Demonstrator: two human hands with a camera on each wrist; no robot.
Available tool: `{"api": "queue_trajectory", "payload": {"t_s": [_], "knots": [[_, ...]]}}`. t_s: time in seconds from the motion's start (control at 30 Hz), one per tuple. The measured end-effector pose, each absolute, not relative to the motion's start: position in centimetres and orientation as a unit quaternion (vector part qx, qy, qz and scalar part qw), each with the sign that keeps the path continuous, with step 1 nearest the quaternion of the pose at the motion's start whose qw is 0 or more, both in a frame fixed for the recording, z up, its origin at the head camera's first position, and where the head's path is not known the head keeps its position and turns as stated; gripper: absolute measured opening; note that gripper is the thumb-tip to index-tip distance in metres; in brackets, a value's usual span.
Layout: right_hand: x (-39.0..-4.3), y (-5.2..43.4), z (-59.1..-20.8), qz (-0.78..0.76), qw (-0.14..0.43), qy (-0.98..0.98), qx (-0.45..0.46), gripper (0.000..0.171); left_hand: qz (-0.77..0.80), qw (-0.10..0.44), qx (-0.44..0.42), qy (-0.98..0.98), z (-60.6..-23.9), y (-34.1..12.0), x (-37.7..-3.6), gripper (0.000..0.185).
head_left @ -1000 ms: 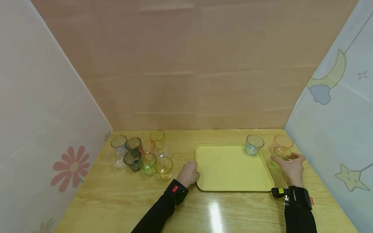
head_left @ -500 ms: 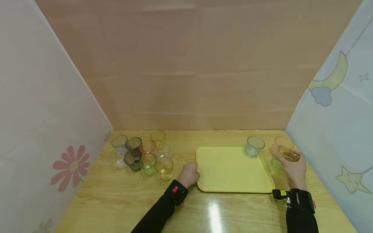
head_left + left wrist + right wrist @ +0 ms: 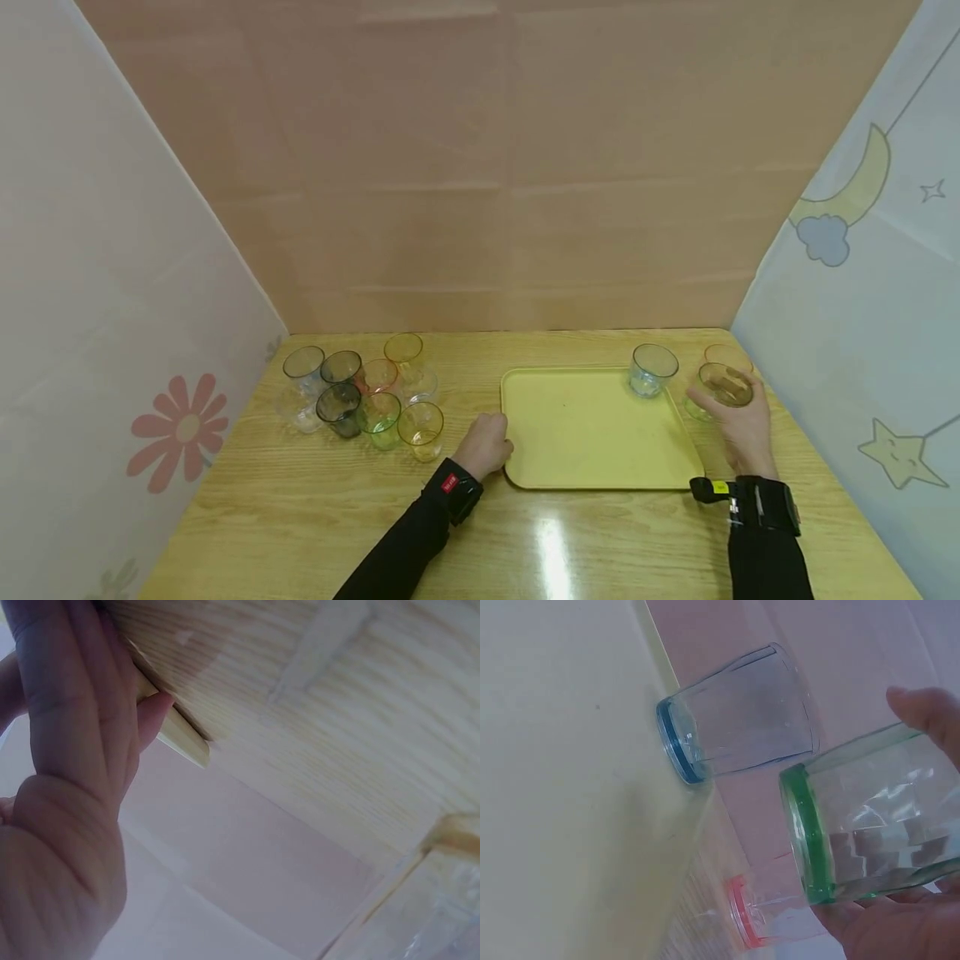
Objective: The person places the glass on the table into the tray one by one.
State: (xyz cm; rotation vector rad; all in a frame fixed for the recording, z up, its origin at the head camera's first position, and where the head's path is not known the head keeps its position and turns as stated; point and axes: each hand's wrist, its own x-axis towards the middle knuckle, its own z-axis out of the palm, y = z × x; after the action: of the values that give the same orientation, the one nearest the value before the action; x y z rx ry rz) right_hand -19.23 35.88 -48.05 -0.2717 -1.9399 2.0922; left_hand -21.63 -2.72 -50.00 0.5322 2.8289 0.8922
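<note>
Green glass (image 3: 870,817), between right-hand fingers (image 3: 922,712)

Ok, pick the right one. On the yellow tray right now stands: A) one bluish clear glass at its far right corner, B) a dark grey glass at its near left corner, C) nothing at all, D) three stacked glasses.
A: a single bluish glass stands upright at the far right corner of the yellow tray; the rest of the tray is bare.
</note>
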Motion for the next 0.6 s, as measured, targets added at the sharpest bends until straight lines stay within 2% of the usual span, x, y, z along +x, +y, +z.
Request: {"api": "queue_trajectory", "payload": {"t_s": [0.2, 0.4, 0.6], "knots": [[-19.6, 35.1, -48.3, 0.690, 0.115, -0.708, -0.092, 0.089, 0.300, 0.043, 0.187, 0.934, -50.2, -2.8, -21.6, 0.039], [-20.1, 34.6, -48.6, 0.667, 0.086, -0.737, -0.061, 0.080, 0.295, 0.049, 0.184, 0.936, -50.2, -2.8, -21.7, 0.040], [-20.5, 35.2, -49.7, 0.590, 0.066, -0.803, -0.050, 0.082, 0.288, 0.051, 0.181, 0.939, -50.1, -2.6, -21.7, 0.042]]}}
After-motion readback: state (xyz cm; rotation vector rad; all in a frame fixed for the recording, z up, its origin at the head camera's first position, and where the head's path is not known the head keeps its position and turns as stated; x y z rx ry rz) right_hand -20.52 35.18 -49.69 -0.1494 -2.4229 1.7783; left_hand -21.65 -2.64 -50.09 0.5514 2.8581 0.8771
